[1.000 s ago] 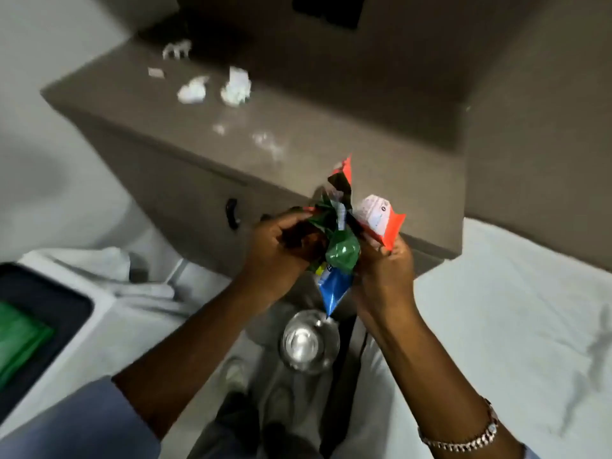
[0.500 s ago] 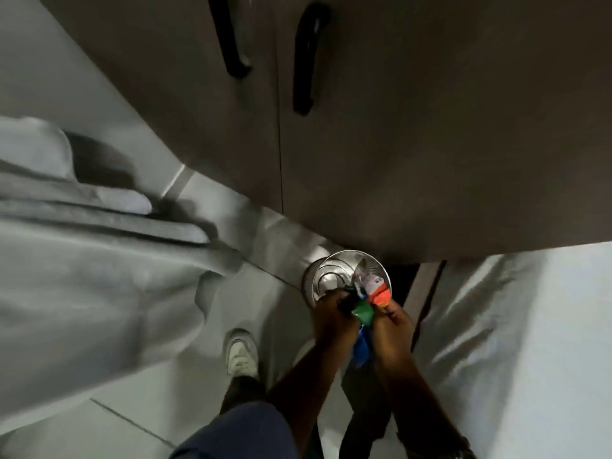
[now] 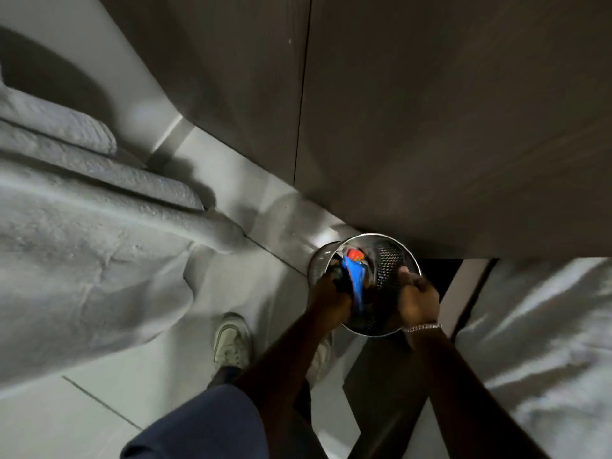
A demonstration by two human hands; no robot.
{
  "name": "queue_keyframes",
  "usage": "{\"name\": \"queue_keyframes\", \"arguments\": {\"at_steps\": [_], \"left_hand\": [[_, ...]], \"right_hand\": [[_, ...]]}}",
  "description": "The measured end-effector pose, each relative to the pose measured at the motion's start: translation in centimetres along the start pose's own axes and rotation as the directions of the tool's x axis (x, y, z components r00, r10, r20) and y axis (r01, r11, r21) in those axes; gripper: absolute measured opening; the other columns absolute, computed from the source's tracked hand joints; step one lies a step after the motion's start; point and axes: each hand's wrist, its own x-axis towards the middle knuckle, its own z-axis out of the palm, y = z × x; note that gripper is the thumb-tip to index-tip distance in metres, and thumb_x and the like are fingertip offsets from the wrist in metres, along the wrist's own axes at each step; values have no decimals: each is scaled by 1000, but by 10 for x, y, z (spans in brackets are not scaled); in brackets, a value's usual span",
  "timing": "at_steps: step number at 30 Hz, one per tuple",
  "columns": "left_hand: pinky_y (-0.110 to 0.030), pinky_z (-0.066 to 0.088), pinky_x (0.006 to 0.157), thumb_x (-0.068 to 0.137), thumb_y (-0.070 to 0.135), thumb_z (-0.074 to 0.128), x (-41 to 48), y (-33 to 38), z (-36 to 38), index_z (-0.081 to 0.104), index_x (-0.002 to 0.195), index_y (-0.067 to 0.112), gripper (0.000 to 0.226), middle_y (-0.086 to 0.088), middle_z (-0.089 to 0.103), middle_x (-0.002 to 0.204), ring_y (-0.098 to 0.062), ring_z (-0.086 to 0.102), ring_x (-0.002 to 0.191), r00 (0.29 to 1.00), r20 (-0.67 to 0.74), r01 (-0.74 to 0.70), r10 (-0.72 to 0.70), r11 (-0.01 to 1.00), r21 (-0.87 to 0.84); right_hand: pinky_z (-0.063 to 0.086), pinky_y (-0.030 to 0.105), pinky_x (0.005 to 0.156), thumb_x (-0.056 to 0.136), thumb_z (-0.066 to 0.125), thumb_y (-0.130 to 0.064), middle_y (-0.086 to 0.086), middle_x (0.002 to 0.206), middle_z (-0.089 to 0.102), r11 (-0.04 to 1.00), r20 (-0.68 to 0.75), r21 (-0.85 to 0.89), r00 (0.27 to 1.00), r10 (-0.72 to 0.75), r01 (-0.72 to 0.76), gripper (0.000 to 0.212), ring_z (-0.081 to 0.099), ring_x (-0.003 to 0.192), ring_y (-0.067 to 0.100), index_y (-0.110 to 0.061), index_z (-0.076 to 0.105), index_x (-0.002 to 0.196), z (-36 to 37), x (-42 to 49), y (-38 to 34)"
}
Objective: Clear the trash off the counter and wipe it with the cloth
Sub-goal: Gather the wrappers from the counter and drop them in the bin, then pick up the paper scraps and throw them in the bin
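Note:
A round metal mesh bin point(image 3: 387, 256) stands on the floor against the cabinet base. Crumpled wrappers point(image 3: 355, 276), blue with orange and red, hang inside its mouth. My left hand point(image 3: 328, 291) reaches in over the near-left rim and still grips the dark end of the wrappers. My right hand point(image 3: 418, 294), a bracelet on its wrist, rests on the near-right rim with its fingers curled over the edge into the bin, apart from the wrappers. The counter top and the cloth are out of view.
Brown cabinet doors point(image 3: 430, 127) fill the top of the view. A white bedcover point(image 3: 82, 260) hangs at the left and more white bedding point(image 3: 546, 342) lies at the right. My shoe point(image 3: 231, 339) stands on the pale floor tiles beside the bin.
My view has swung down from the counter to the floor. Both hands lowered the wrappers into the bin; my right hand let go of them and moved to the rim.

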Motion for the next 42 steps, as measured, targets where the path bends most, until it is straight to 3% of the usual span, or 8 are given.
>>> {"name": "queue_keyframes", "arguments": {"at_steps": [9,18,24,31,34,38,40,42], "left_hand": [[-38,52,85,80,5,56,-175,112,-83,68,103,8,26,-21,72,105,-35,67,100,981,-135,-150,142,988,-46],[-32,54,67,87,9,57,-335,268,-185,68,87,34,27,-3,73,92,-23,71,87,871,-139,-489,471,855,-170],[-14,46,46,88,-5,53,-359,388,-259,64,89,9,18,-8,64,74,-12,59,57,665,-315,-736,677,666,-123],[-30,48,97,77,-1,56,-299,516,-324,62,116,12,41,-12,65,114,-25,62,104,372,-428,-710,824,549,441],[-40,47,102,79,9,55,-264,549,-340,55,127,17,49,-13,57,125,-30,58,113,428,-256,-586,867,482,651],[-36,51,90,77,11,54,-234,573,-364,67,98,12,24,-12,67,106,-30,62,102,526,-125,-487,841,419,767],[-35,52,76,72,21,54,-228,579,-377,70,82,13,20,-10,73,89,-32,66,88,485,-211,-535,849,478,696],[-31,48,67,69,26,49,-219,580,-391,71,76,12,27,-11,75,79,-32,67,77,415,-300,-612,859,508,606]], "right_hand": [[48,62,94,83,64,-3,17,95,70,976,203,150,961,-186,157,13,65,96,40,-14,69,88,-96,-160,-120],[55,41,84,85,67,-6,5,94,77,699,297,439,644,-705,564,20,71,92,23,-23,73,92,-183,-310,-324],[58,39,79,84,66,-4,9,93,74,493,233,464,435,-870,736,17,71,86,22,-12,70,98,-187,-332,-472],[52,36,93,75,70,-13,2,114,70,268,177,-72,276,-945,961,35,66,98,25,-21,67,109,-114,-294,-636],[49,33,96,74,70,-27,5,125,66,231,360,-367,367,-858,901,49,62,112,28,-28,62,123,-84,-267,-684],[57,29,76,73,61,-16,12,86,76,161,495,-510,442,-748,845,11,71,84,29,-13,71,76,-48,-245,-720],[59,29,69,75,62,-11,5,76,76,362,391,-378,502,-772,852,12,72,71,19,-8,72,82,-34,-245,-743],[55,27,78,81,64,-11,3,100,74,420,357,-262,491,-795,869,27,68,85,17,-12,69,107,-14,-248,-774]]}}
